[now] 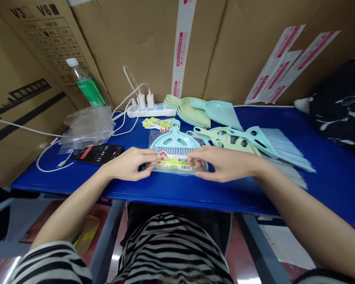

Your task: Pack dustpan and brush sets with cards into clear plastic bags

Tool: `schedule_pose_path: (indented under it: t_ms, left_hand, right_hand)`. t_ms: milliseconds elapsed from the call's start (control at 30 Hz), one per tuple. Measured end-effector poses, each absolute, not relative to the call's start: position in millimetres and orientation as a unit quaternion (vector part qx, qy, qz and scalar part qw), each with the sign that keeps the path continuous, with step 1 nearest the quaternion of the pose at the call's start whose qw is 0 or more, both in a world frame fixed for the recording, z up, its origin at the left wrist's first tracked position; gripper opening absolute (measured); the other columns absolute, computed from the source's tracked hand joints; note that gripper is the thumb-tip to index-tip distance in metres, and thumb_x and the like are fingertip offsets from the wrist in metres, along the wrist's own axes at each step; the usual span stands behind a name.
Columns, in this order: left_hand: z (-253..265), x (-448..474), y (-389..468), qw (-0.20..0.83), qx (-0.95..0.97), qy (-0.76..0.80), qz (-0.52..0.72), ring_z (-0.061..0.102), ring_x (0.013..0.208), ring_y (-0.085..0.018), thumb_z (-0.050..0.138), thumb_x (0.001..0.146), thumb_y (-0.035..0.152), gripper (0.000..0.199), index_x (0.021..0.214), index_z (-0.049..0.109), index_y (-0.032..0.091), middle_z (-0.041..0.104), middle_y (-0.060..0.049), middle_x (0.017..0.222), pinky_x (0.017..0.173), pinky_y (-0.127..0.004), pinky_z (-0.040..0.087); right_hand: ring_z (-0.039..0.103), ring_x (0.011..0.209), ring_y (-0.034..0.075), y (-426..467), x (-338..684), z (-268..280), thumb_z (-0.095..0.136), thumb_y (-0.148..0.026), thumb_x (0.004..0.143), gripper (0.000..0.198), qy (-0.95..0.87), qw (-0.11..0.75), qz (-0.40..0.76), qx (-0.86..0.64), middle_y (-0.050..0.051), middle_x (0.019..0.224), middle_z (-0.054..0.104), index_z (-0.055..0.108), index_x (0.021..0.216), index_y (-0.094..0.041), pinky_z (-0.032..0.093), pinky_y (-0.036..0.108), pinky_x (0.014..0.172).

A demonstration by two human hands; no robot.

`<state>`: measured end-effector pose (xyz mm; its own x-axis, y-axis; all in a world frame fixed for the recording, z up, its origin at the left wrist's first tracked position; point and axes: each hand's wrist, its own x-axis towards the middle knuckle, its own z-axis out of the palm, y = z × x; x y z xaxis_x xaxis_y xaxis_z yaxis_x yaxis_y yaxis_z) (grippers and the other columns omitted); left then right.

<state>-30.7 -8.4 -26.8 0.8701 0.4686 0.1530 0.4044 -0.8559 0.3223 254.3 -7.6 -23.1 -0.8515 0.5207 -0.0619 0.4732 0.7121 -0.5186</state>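
In front of me a light-blue dustpan and brush set (pixel 173 140) lies in a clear plastic bag (pixel 162 170). A yellow and white printed card (pixel 182 161) sits in the bag, across the brush bristles. My left hand (pixel 133 163) is closed, with its fingertips pinching the bag at its lower left side. My right hand (pixel 221 162) is curled at the bag's right side, its fingers bent over the film by the card's right end. Part of the bag's right side is hidden behind this hand.
Green and blue dustpans (pixel 195 110) are stacked at the back. Loose brushes (pixel 262 142) lie to the right. Several cards (pixel 158 123) lie near a power strip (pixel 162 110). Clear bags (pixel 90 126), a phone (pixel 102 153) and a bottle (pixel 88 88) are at left.
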Motion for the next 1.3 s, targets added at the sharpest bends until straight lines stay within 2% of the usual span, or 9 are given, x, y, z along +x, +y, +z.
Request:
schedule_pose_path:
  t_ms: [67, 167, 467, 700, 867, 1167, 1300]
  left_hand:
    - [-26.7, -29.7, -8.3, 0.129, 0.956, 0.238, 0.117, 0.048, 0.060, -0.011, 0.039, 0.092, 0.018, 0.020, 0.076, 0.050, 0.019, 0.053, 0.001, 0.071, 0.058, -0.023, 0.036]
    - [-27.4, -28.5, -8.0, 0.120, 0.952, 0.262, 0.105, 0.047, 0.057, -0.011, 0.036, 0.096, 0.023, 0.023, 0.077, 0.048, 0.020, 0.052, 0.002, 0.068, 0.056, -0.024, 0.035]
    - [-28.0, -27.9, -7.6, 0.132, 0.939, 0.307, 0.083, 0.046, 0.052, -0.012, 0.034, 0.098, 0.029, 0.021, 0.079, 0.041, 0.022, 0.051, 0.003, 0.065, 0.055, -0.024, 0.033]
    - [-31.4, -28.2, -8.0, 0.138, 0.939, 0.303, 0.088, 0.051, 0.055, -0.012, 0.043, 0.098, 0.035, 0.022, 0.083, 0.051, 0.020, 0.058, 0.003, 0.068, 0.057, -0.023, 0.036]
    - [-32.9, -28.6, -6.1, 0.126, 0.947, 0.284, 0.088, 0.057, 0.063, -0.013, 0.037, 0.102, 0.035, 0.033, 0.083, 0.058, 0.019, 0.061, 0.000, 0.075, 0.062, -0.023, 0.039]
    - [-33.6, -28.3, -5.6, 0.120, 0.945, 0.296, 0.069, 0.061, 0.071, -0.014, 0.034, 0.104, 0.035, 0.035, 0.093, 0.063, 0.019, 0.066, -0.002, 0.082, 0.066, -0.023, 0.042]
    - [-33.9, -28.1, -4.9, 0.117, 0.945, 0.297, 0.070, 0.061, 0.070, -0.014, 0.033, 0.104, 0.036, 0.036, 0.091, 0.062, 0.019, 0.066, -0.002, 0.082, 0.066, -0.024, 0.042]
  right_hand:
    - [0.055, 0.069, 0.017, -6.8, 253.2, -23.3, 0.053, -0.026, 0.086, 0.005, -0.921, 0.041, 0.277, -0.271, 0.002, 0.075, 0.061, 0.054, 0.084, -0.021, 0.041, 0.030, 0.067]
    - [0.055, 0.066, 0.015, -5.1, 251.9, -23.5, 0.048, -0.025, 0.088, 0.014, -0.919, 0.038, 0.284, -0.271, 0.002, 0.072, 0.061, 0.054, 0.076, -0.021, 0.040, 0.029, 0.065]
    - [0.053, 0.059, 0.013, -5.7, 251.8, -21.3, 0.046, -0.021, 0.084, 0.016, -0.917, 0.071, 0.274, -0.281, -0.001, 0.063, 0.058, 0.050, 0.068, -0.022, 0.038, 0.026, 0.060]
    - [0.052, 0.058, 0.013, -6.2, 250.8, -20.6, 0.047, -0.020, 0.081, 0.015, -0.920, 0.082, 0.255, -0.287, -0.001, 0.062, 0.058, 0.048, 0.066, -0.022, 0.037, 0.026, 0.061]
    - [0.051, 0.055, 0.013, -7.0, 249.2, -20.0, 0.048, -0.019, 0.080, 0.016, -0.915, 0.070, 0.256, -0.305, -0.002, 0.059, 0.057, 0.044, 0.066, -0.023, 0.036, 0.026, 0.058]
    - [0.051, 0.055, 0.014, -7.2, 249.8, -20.5, 0.048, -0.018, 0.081, 0.013, -0.913, 0.062, 0.252, -0.315, -0.002, 0.061, 0.059, 0.043, 0.070, -0.024, 0.035, 0.027, 0.058]
    - [0.050, 0.055, 0.014, -6.2, 250.9, -23.0, 0.047, -0.018, 0.082, 0.008, -0.915, 0.068, 0.255, -0.306, -0.003, 0.060, 0.059, 0.045, 0.076, -0.023, 0.034, 0.027, 0.059]
